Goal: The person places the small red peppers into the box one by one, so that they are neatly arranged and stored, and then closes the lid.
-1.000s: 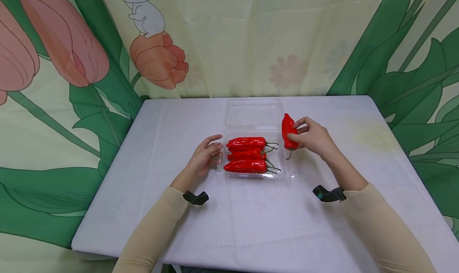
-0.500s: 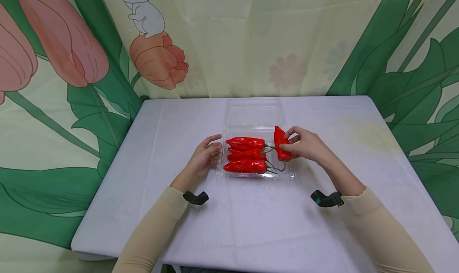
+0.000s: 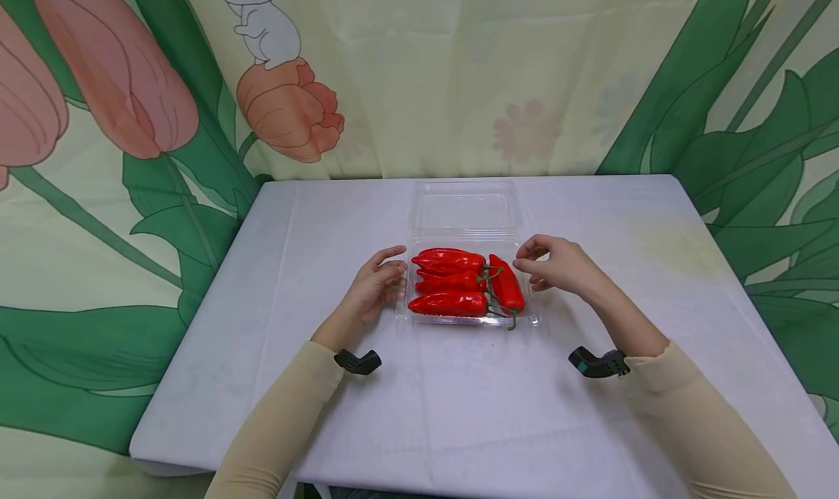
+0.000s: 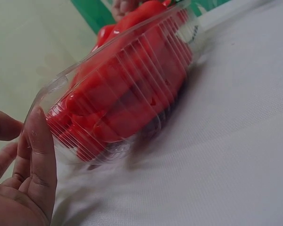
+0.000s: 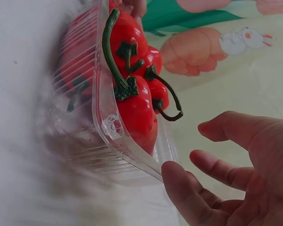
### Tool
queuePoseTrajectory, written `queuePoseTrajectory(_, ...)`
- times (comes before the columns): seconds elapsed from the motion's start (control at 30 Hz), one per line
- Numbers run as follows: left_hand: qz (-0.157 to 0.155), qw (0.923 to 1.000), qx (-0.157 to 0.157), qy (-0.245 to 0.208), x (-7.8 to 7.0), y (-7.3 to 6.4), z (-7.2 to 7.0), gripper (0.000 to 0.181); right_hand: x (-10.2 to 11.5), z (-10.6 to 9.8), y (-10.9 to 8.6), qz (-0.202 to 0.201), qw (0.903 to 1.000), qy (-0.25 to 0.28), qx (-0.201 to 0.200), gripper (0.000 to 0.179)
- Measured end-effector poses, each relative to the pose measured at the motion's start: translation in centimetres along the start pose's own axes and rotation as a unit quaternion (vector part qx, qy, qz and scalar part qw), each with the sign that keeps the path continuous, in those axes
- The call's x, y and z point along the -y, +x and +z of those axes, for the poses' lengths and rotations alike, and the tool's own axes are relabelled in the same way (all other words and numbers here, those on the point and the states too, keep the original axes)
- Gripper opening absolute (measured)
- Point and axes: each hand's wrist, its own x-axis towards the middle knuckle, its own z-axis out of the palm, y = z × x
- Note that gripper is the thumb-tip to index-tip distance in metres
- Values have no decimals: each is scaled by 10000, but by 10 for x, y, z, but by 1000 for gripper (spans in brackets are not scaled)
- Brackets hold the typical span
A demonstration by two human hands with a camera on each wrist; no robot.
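Note:
A clear plastic clamshell box point(image 3: 531, 317) holds several glossy red peppers point(image 3: 448, 304), lying sideways with green stems to the right. One more red pepper point(image 3: 507, 288) lies across the box's right end, its stem over the near rim. My right hand point(image 3: 553, 266) hovers just right of that pepper, thumb and fingers parted around nothing. In the right wrist view, a fingertip point(image 5: 173, 176) is right at the rim. My left hand point(image 3: 370, 288) is at the box's left end. The left wrist view shows a fingertip point(image 4: 37, 120) against the clear wall, the other fingers loosely bent.
The box's transparent lid point(image 3: 467, 207) lies folded back toward the table's far edge. A white cloth covers the table point(image 3: 419, 411). Behind it hangs a curtain point(image 3: 419, 84) printed with tulips and a rabbit. Dark wrist devices point(image 3: 357, 362) sit at both cuffs.
My right hand has brought a pepper leftward over the box, lowered it into the right end and let go. The left hand has stayed at the box's left side.

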Motion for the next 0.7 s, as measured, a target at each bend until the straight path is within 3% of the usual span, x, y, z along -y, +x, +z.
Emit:
queuePoseTrajectory(0.43, -21, 10000, 63, -45, -1, 0, -1, 46, -6, -4, 8, 81, 9999, 70, -105, 37)
queuePoseTrajectory(0.7, -284, 9979, -492, 310, -11, 8, 2, 37, -17, -12, 29, 443, 9971, 449, -416, 45)
